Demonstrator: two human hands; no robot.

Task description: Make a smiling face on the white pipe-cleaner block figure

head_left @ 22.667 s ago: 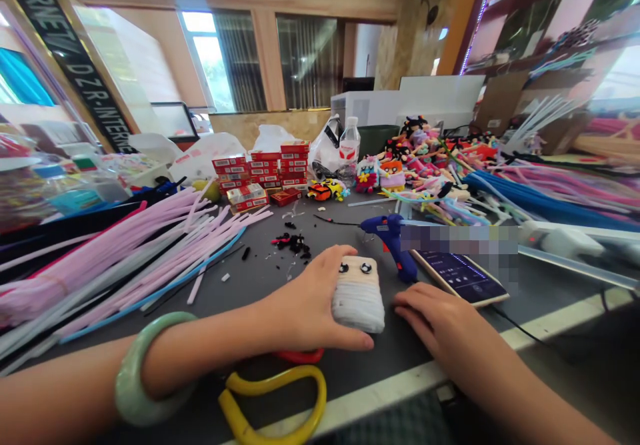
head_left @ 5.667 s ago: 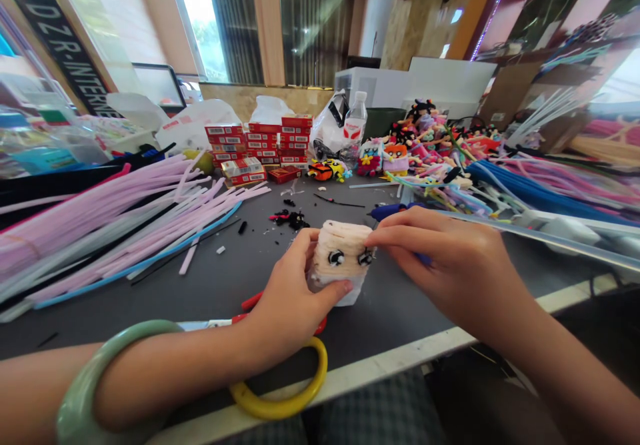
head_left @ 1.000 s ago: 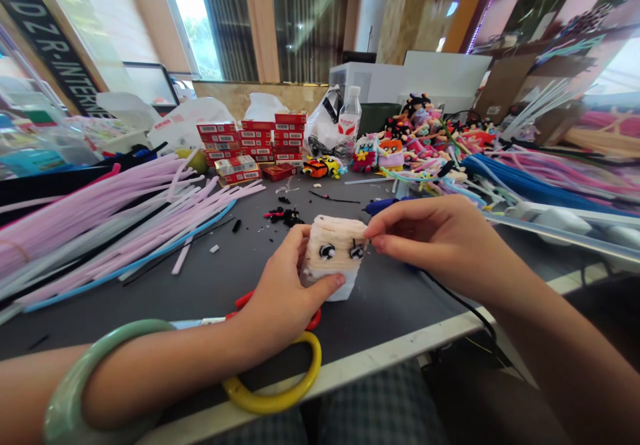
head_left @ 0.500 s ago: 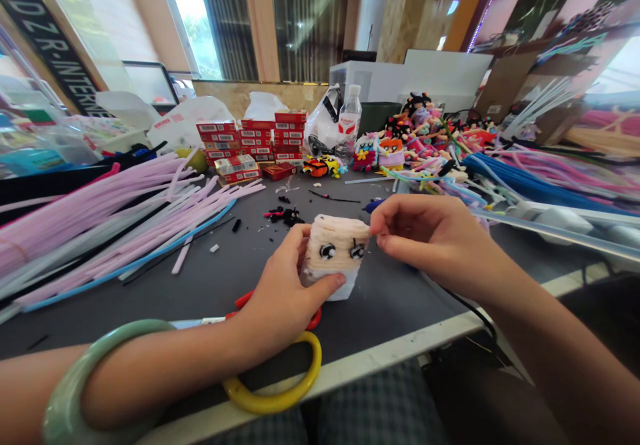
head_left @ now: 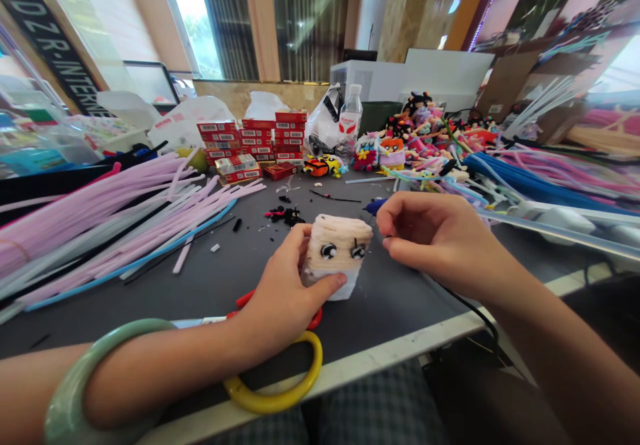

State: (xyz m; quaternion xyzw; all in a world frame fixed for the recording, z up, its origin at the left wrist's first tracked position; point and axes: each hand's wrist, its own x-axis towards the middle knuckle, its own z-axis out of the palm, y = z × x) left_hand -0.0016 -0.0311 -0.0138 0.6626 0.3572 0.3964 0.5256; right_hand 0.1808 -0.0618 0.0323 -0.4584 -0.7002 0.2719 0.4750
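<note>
My left hand (head_left: 287, 285) is closed around a small cream-and-white pipe-cleaner figure (head_left: 343, 238), thumb across its lower front. Two black-and-white eyes show on its upper part, which faces me. To its right, my right hand (head_left: 430, 241) is pinched, a little apart from the figure. A tiny dark bit shows at its fingertips, too small to name. Behind those fingers pokes a blue tool with a pointed tip (head_left: 375, 206), mostly hidden. Red-handled scissors (head_left: 245, 298) lie partly hidden under my left arm. A yellow handle loop (head_left: 315, 365) sticks out at the table edge.
Pink and white pipe cleaners (head_left: 100, 225) lie along the left. Black scraps (head_left: 287, 216) are scattered beyond the figure. Stacked red boxes (head_left: 257, 141), a plastic bottle (head_left: 351, 115) and a heap of small dolls (head_left: 425, 131) stand at the back. A black cable (head_left: 473, 308) runs over the table edge.
My right hand has drawn slightly away from the figure's right side, widening the gap. A dark bit now shows at its fingertips. My left hand and the figure have barely moved.
</note>
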